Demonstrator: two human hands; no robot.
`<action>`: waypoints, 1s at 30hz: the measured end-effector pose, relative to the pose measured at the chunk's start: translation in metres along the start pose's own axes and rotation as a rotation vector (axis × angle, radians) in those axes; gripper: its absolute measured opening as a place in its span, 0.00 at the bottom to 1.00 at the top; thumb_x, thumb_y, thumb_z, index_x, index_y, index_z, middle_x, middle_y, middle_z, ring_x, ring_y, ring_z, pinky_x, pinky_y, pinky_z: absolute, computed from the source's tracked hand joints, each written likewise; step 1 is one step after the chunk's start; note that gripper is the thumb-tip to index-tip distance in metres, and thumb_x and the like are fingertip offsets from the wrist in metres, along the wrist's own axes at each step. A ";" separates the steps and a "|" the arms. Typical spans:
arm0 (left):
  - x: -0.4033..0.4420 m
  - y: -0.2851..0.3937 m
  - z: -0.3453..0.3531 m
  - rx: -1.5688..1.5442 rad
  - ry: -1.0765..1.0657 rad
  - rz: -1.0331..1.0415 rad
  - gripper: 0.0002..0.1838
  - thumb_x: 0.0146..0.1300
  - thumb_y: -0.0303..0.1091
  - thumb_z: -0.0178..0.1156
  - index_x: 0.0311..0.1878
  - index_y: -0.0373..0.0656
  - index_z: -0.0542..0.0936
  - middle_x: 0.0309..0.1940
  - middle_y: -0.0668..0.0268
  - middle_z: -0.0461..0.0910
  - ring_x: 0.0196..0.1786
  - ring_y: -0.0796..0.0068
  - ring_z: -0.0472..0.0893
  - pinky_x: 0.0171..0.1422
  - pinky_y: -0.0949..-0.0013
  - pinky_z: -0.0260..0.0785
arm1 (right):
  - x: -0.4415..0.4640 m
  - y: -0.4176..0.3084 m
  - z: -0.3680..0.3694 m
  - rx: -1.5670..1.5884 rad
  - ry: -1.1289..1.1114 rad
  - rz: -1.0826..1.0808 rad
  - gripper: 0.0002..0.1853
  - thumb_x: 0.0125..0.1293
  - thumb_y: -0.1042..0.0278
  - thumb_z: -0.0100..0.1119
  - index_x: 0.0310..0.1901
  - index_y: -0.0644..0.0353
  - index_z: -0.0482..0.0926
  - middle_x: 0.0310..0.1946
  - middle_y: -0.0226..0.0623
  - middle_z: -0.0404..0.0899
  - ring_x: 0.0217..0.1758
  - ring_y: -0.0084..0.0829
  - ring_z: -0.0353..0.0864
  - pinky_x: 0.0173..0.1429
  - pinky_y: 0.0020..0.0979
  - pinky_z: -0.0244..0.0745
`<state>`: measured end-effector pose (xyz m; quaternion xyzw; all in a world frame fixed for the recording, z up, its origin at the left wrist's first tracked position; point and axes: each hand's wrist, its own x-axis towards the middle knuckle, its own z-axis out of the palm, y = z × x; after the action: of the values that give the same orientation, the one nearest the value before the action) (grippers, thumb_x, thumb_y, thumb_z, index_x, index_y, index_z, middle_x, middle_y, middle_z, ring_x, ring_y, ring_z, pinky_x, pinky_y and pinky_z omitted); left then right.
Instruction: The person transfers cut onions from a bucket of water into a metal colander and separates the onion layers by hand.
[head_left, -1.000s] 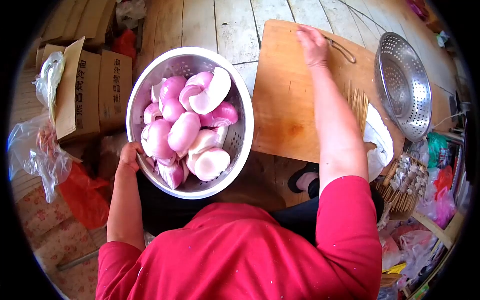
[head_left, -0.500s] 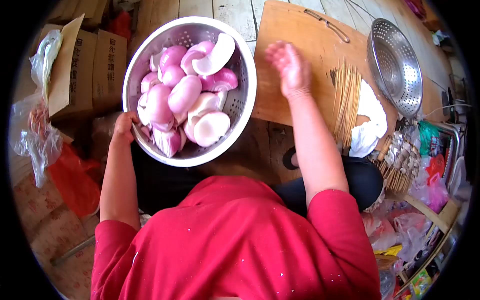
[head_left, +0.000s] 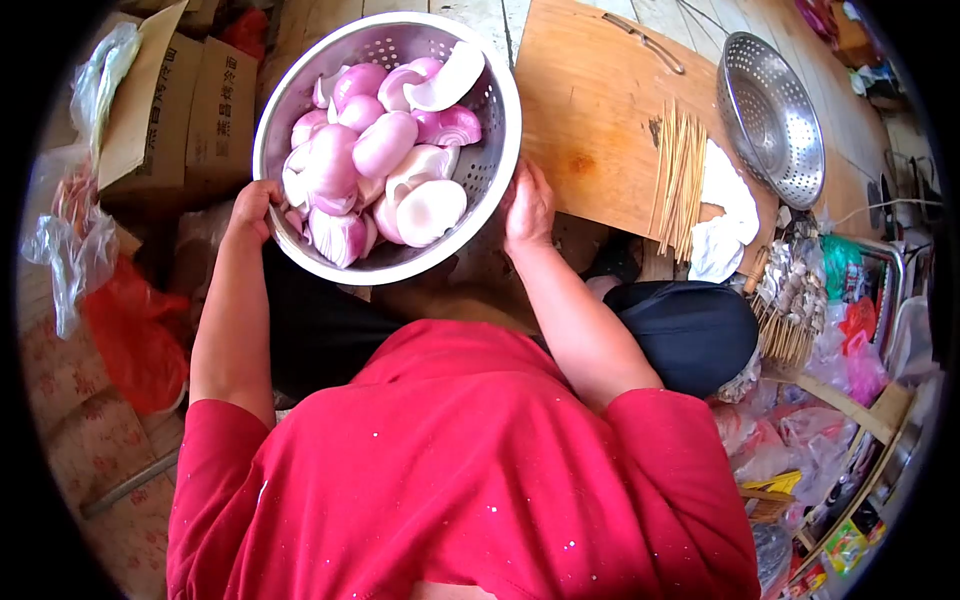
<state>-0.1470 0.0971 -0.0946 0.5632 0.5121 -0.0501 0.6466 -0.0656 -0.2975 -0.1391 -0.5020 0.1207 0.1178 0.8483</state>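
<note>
A metal colander [head_left: 488, 185] full of peeled, cut purple onions [head_left: 385, 145] is held over the lap. My left hand [head_left: 258, 208] grips its rim at the lower left, the fingers bent round the edge. At the right side of the colander, my right hand [head_left: 528, 208] rests against the outer wall, its fingers apart and partly hidden by the rim. To the right is a wooden board [head_left: 575, 120] bearing a bundle of thin wooden skewers [head_left: 682, 180], a white cloth [head_left: 728, 205] and a peeler-like metal tool [head_left: 645, 42].
A second metal colander [head_left: 770, 120] leans at the board's right end. Skewered food [head_left: 793, 290] and plastic bags [head_left: 800, 440] lie at the right. Cardboard boxes [head_left: 180, 110] and a red bag [head_left: 138, 335] are on the left.
My right hand has come off the board and moved left and down to the colander's side. My left hand still grips the rim. The whole scene has shifted upward in view.
</note>
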 end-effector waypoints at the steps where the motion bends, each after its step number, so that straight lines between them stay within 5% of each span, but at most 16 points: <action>1: -0.009 0.003 0.007 -0.018 -0.013 0.014 0.05 0.42 0.25 0.54 0.17 0.45 0.68 0.18 0.66 0.69 0.20 0.66 0.70 0.25 0.64 0.68 | -0.009 -0.003 -0.005 -0.074 0.002 0.000 0.17 0.69 0.58 0.54 0.49 0.64 0.79 0.29 0.28 0.79 0.31 0.21 0.75 0.36 0.24 0.71; 7: -0.001 0.002 0.001 -0.036 -0.035 0.014 0.04 0.43 0.22 0.51 0.17 0.41 0.69 0.17 0.62 0.70 0.19 0.63 0.72 0.25 0.61 0.71 | -0.035 0.035 -0.030 -0.632 -0.088 0.462 0.19 0.61 0.64 0.60 0.51 0.66 0.78 0.37 0.40 0.82 0.35 0.29 0.81 0.41 0.31 0.76; 8: -0.008 0.004 0.005 -0.037 -0.051 0.015 0.04 0.43 0.22 0.51 0.18 0.41 0.69 0.17 0.61 0.70 0.19 0.63 0.72 0.25 0.61 0.71 | -0.030 0.043 -0.027 -0.630 -0.093 0.460 0.19 0.61 0.64 0.60 0.51 0.66 0.78 0.37 0.40 0.82 0.35 0.29 0.81 0.41 0.31 0.76; 10: -0.014 0.007 0.007 -0.037 -0.064 0.025 0.04 0.43 0.22 0.51 0.18 0.40 0.69 0.18 0.61 0.70 0.19 0.62 0.72 0.24 0.60 0.71 | -0.012 0.060 -0.023 -0.910 -0.190 0.132 0.18 0.69 0.65 0.53 0.56 0.66 0.75 0.52 0.41 0.79 0.49 0.33 0.79 0.52 0.34 0.75; 11: -0.014 0.006 0.007 -0.044 -0.070 0.002 0.04 0.43 0.22 0.51 0.18 0.40 0.69 0.18 0.61 0.70 0.19 0.62 0.72 0.24 0.60 0.71 | 0.006 0.097 -0.042 -0.488 -0.189 0.420 0.21 0.69 0.63 0.53 0.61 0.64 0.73 0.57 0.38 0.77 0.56 0.33 0.75 0.61 0.35 0.69; 12: -0.015 0.007 0.008 -0.051 -0.078 -0.019 0.04 0.43 0.22 0.51 0.18 0.40 0.69 0.18 0.61 0.70 0.19 0.62 0.72 0.23 0.59 0.71 | 0.010 0.101 -0.041 -0.643 -0.283 0.300 0.23 0.69 0.63 0.53 0.63 0.62 0.71 0.57 0.37 0.76 0.59 0.32 0.74 0.63 0.35 0.67; 15: -0.012 0.003 0.004 -0.059 -0.061 -0.021 0.04 0.43 0.22 0.51 0.18 0.40 0.69 0.18 0.61 0.70 0.19 0.62 0.72 0.22 0.60 0.69 | 0.009 0.103 -0.039 -0.375 -0.286 0.232 0.22 0.63 0.62 0.57 0.56 0.65 0.76 0.51 0.47 0.80 0.52 0.37 0.79 0.55 0.37 0.73; 17: -0.005 -0.002 -0.002 -0.073 -0.039 -0.005 0.02 0.42 0.22 0.52 0.19 0.39 0.70 0.20 0.61 0.71 0.19 0.64 0.71 0.21 0.62 0.66 | -0.005 0.068 -0.018 -0.299 -0.171 0.422 0.21 0.66 0.62 0.55 0.57 0.63 0.76 0.52 0.41 0.80 0.53 0.32 0.77 0.57 0.35 0.72; 21: -0.013 0.008 0.006 -0.014 0.067 0.074 0.01 0.42 0.22 0.52 0.22 0.37 0.72 0.20 0.62 0.71 0.20 0.64 0.71 0.22 0.62 0.66 | -0.015 0.045 0.007 -0.120 -0.199 0.379 0.23 0.69 0.60 0.52 0.62 0.62 0.71 0.57 0.38 0.76 0.57 0.31 0.75 0.61 0.34 0.70; 28: -0.018 0.039 0.009 0.022 0.047 -0.012 0.04 0.40 0.22 0.53 0.24 0.38 0.72 0.21 0.63 0.71 0.21 0.64 0.72 0.24 0.62 0.68 | -0.032 0.091 0.020 -0.045 -0.157 0.555 0.25 0.71 0.58 0.49 0.66 0.62 0.66 0.61 0.39 0.72 0.62 0.32 0.71 0.64 0.35 0.66; 30: -0.010 0.033 0.007 0.055 0.043 0.090 0.03 0.41 0.23 0.53 0.23 0.39 0.72 0.20 0.63 0.70 0.20 0.64 0.71 0.23 0.61 0.68 | -0.024 0.121 0.007 -0.088 -0.096 0.624 0.21 0.68 0.63 0.54 0.59 0.63 0.74 0.54 0.40 0.77 0.54 0.32 0.75 0.59 0.34 0.69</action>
<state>-0.1262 0.0990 -0.0664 0.6040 0.4986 -0.0227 0.6213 -0.1265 -0.2364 -0.2275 -0.4708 0.2237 0.4009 0.7534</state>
